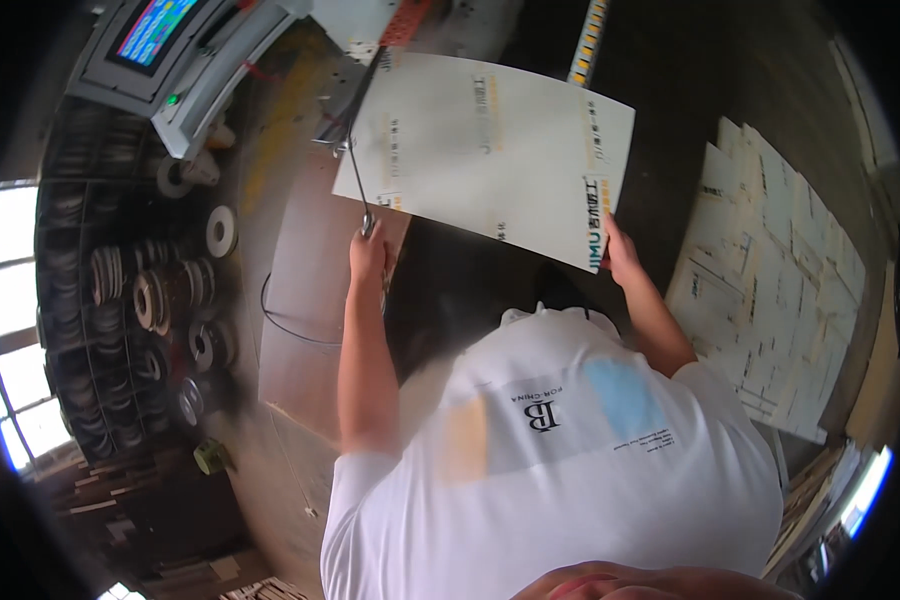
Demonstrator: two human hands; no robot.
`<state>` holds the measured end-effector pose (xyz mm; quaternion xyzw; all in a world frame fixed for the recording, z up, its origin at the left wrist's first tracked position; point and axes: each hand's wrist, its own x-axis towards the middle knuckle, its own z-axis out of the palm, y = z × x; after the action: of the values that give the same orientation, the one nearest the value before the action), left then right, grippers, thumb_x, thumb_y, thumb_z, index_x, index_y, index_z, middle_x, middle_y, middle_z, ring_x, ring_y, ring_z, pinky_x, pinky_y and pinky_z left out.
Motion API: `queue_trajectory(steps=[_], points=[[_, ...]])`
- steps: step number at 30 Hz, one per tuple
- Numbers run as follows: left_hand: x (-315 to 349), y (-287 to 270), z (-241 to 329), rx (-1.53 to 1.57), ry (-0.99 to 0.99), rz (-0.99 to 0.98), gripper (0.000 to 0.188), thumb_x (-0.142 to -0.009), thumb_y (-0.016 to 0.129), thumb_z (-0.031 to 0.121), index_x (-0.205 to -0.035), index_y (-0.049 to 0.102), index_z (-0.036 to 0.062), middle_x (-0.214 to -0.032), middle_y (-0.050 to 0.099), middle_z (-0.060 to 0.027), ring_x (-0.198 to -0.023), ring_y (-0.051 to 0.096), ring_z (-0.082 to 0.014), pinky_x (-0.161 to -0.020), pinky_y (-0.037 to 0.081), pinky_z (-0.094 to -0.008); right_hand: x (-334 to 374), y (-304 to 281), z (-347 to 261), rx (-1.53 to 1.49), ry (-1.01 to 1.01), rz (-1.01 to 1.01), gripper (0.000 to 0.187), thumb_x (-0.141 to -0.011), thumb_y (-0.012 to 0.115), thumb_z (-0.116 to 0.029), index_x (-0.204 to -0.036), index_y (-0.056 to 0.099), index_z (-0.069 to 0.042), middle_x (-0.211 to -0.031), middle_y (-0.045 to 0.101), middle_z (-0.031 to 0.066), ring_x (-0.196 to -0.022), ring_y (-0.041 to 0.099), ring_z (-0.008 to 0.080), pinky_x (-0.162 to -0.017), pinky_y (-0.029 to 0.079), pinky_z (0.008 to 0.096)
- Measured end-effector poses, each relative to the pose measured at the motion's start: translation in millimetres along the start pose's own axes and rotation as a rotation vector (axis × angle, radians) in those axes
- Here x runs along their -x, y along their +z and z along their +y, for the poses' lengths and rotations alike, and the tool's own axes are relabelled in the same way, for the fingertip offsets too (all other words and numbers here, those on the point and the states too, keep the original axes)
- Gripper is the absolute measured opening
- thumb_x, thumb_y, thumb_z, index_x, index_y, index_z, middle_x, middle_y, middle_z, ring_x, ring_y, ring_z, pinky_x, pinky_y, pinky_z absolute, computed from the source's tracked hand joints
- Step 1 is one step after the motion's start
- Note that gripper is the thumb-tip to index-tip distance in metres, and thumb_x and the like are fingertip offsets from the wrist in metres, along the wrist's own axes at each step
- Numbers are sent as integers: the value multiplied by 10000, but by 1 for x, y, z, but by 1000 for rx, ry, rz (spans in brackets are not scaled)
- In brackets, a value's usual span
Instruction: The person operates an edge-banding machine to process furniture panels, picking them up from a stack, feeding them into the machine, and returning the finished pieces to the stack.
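A large white panel [440, 145] with printed film spans the space in front of me, slightly tilted. My right hand [620, 255] grips its near right corner, with the thumb along the edge. My left hand [368, 255] is closed around a hand tool with a long thin metal rod [358, 175], beside the panel's near left corner. The rod points away from me and runs along the panel's left edge. Whether the left fingers also touch the panel cannot be made out.
A machine with a lit screen [150, 30] stands at the far left. Racks hold rolls of banding [155, 300]. A pale board [305, 300] lies beside my left arm, a dark hose [268, 300] looping over it. White panels [770, 280] are stacked on the right.
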<state>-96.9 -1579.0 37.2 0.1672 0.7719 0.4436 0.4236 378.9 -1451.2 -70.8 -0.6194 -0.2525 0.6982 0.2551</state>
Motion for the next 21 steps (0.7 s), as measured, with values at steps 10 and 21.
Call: queue_trajectory(steps=[10, 21], points=[[110, 15, -11, -819, 93, -978, 198, -974, 662, 232, -950, 568, 59, -544, 492, -15, -435, 457, -108, -403, 337, -296, 31, -7, -11, -71, 81, 12, 663, -977, 393, -699, -1164, 667, -125, -944, 694, 21, -783, 650, 147, -700, 557, 359], [201, -38, -43, -1015, -48, -634, 478, -902, 676, 402, -1242, 643, 66, -1080, 691, -244, -1017, 665, -399, -876, 519, -444, 19, 8, -11, 281, -54, 12, 550, -990, 505, -605, -1191, 664, -119, -982, 692, 5, -851, 668, 107, -677, 563, 320]])
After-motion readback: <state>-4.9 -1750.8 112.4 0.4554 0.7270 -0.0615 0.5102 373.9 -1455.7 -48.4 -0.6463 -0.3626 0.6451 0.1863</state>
